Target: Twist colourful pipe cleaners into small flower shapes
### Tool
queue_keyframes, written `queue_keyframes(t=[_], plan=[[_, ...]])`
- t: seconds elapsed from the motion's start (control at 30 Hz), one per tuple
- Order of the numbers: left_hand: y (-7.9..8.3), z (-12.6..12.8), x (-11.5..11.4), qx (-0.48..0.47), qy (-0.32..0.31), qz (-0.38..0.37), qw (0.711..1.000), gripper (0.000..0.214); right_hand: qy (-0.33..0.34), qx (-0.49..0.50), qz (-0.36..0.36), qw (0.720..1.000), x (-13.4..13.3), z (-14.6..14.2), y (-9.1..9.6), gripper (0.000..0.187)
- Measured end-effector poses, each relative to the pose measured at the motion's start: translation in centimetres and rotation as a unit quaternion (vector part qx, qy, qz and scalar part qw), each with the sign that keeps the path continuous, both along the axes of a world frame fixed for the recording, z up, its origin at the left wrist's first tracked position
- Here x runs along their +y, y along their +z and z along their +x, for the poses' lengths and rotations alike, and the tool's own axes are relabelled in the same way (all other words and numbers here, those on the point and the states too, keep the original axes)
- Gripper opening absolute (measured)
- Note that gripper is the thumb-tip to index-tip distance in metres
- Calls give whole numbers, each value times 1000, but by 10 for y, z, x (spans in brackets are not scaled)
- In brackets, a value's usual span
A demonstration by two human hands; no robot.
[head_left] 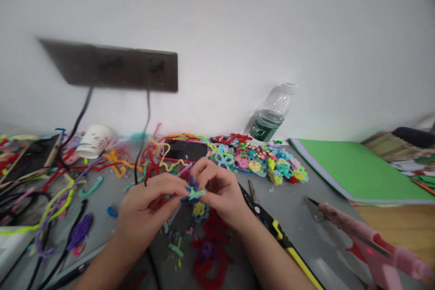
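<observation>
Between the fingertips of both hands sits a small blue and mint-green pipe-cleaner piece [196,194], partly covered by the fingers. My left hand [146,206] pinches it from the left and wears a dark ring. From the right, my right hand [220,190] grips the same piece with closed fingers. Just below them lies a small yellow pipe-cleaner flower [200,210]. Nearer to me on the grey table are a coiled red pipe cleaner [211,269], a purple one [206,251] and green scraps [176,249].
Yellow-and-black handled pliers or cutters [285,240] lie by my right forearm. A pink glue gun [365,235] shows a red light. A water bottle [272,115] leans against the wall behind piled pipe-cleaner flowers [272,163]. Black cables [147,131] hang from wall sockets. A paper cup [95,141] is tipped over.
</observation>
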State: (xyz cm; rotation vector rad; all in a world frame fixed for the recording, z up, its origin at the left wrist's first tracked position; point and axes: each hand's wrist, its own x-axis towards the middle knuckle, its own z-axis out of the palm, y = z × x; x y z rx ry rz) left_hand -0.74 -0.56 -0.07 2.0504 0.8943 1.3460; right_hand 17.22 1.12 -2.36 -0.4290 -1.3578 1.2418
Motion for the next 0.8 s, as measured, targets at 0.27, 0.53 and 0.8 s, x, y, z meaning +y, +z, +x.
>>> queue_keyframes(t=[0.27, 0.53, 0.8], plan=[[2, -1, 1, -2, -25, 5, 1000, 26, -7, 1, -14, 1000, 1, 1, 2, 19], [5, 3, -2, -78, -7, -97, 992, 19, 15, 13, -14, 1000, 2, 2, 6, 24], [7, 3, 0, -114, -51, -218, 968, 7, 62, -7, -43, 997, 1, 4, 5, 22]])
